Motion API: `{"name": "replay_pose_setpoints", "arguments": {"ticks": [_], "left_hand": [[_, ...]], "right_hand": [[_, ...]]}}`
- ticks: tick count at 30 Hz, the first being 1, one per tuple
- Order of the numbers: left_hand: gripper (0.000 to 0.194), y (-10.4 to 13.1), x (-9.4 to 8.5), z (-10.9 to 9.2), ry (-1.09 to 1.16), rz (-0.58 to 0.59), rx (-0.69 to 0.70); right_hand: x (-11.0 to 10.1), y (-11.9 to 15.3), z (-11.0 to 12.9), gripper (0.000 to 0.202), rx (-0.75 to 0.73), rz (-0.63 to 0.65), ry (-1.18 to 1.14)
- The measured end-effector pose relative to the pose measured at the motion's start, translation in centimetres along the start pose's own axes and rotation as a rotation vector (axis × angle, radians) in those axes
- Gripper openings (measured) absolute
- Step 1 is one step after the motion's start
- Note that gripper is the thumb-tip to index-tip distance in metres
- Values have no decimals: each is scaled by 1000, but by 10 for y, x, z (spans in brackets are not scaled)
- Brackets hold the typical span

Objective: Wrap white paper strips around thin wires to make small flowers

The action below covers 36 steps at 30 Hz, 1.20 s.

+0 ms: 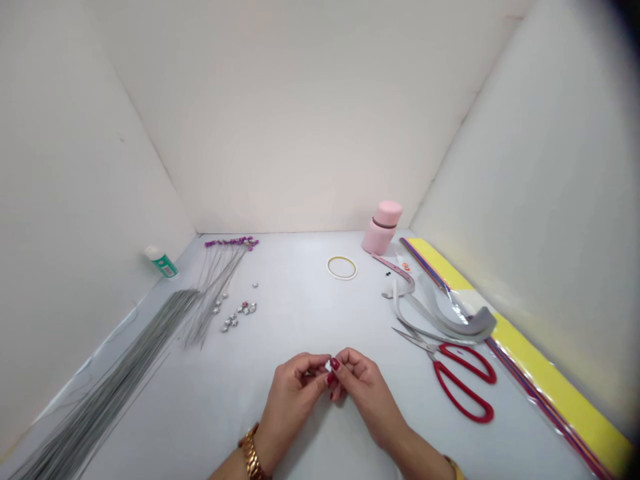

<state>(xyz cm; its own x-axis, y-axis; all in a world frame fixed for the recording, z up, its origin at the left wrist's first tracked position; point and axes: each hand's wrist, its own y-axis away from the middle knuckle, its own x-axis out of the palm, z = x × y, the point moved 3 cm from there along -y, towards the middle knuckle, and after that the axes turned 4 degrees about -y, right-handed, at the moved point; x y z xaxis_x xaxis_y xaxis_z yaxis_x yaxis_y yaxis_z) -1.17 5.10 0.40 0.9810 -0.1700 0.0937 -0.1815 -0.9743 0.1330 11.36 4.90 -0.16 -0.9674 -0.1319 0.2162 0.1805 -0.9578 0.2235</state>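
Near the front middle of the table, my left hand (303, 385) and my right hand (359, 385) meet fingertip to fingertip. Between them they pinch a tiny silvery-white piece (328, 366), partly covered by the fingers. Both hands are closed around it, thumbs and forefingers pressed together. To the left of my hands lie several small silver folded pieces (230, 321), and one reddish piece (245, 305) is among them. Red-handled scissors (437, 348) rest on the table to the right, their blades pointing to the back left.
A bundle of grey wires (125, 367) and purple-tipped stems (230, 243) lie left, near a green-and-white tube (161, 261). A tape ring (342, 268) and pink bottle (383, 228) stand farther back. Grey strips (440, 323) and yellow sheets (545, 370) lie right.
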Motion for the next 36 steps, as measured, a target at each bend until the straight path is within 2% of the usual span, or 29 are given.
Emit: {"name": "replay_pose_setpoints", "arguments": {"ticks": [4,9,13,20,25,30,36], "left_hand": [[16,-1,0,2,41,16,-17],[26,-1,-4,2,80,-42,-31],[16,-1,-3,-2,5,15,-29],[19,4,-1,-4,-145,35,47],[22,3,-1,-4,-191,82,98],[20,2,-5,-11,-362,36,192],[19,7,-4,-17,-598,45,330]], "right_hand": [[4,1,0,28,5,76,-46],[3,3,2,23,-77,68,28],[1,4,3,23,-114,53,90],[10,5,-1,34,33,164,2],[11,3,-6,34,109,158,-136],[10,2,-7,33,117,140,-184],[9,3,-8,33,93,143,-116]]}}
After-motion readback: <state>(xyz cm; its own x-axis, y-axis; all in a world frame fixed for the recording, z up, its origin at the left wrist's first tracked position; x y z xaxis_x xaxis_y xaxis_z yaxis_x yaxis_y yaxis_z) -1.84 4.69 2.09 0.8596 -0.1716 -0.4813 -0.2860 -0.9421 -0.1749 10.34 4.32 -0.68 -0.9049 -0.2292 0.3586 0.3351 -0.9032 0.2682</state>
